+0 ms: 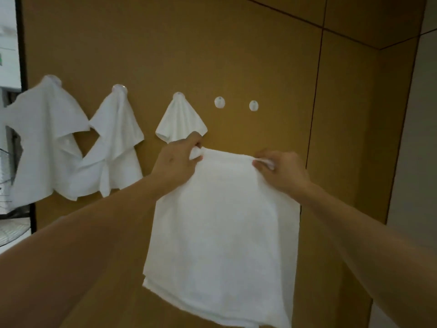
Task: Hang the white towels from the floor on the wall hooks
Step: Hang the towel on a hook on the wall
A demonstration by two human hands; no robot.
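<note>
Left hand [176, 162]: fingers curled tight, pinching the top left corner of the held white towel [220, 233].
Right hand [280, 169]: fingers closed, pinching the top right corner; the top edge runs between both hands and the cloth hangs freely in front of the brown wall panel [212, 43].
Hung towels: three, on the left hook [52, 79], second hook [120, 88] and third hook [178, 95].
Free hooks: fourth hook [219, 102] and fifth hook [253, 105], above the held edge.
Risk: draped off-centre, the towel could slide off the small round hook; the left hand, close to the third towel [181, 123], could knock it loose.
</note>
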